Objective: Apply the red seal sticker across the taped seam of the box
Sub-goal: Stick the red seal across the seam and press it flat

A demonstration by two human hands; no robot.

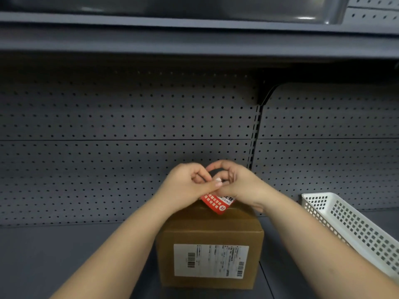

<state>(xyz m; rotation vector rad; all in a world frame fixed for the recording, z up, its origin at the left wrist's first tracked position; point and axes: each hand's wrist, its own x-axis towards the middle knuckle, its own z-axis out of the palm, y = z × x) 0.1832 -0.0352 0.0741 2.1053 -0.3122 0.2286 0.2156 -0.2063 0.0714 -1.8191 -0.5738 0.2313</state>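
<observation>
A brown cardboard box (210, 228) stands on a grey shelf, with a white shipping label (210, 261) on its near face. Above the box's top, both hands hold a red and white seal sticker (217, 203) that hangs down between them. My left hand (187, 183) pinches the sticker's upper edge with thumb and fingers. My right hand (236, 180) meets it from the right, its fingers curled at the same edge. The box's top and its taped seam are mostly hidden behind the hands and sticker.
A white perforated plastic basket (349, 223) lies at the right on the grey shelf (64, 255). A grey pegboard back panel (129, 126) rises behind the box, and another shelf (194, 44) hangs overhead.
</observation>
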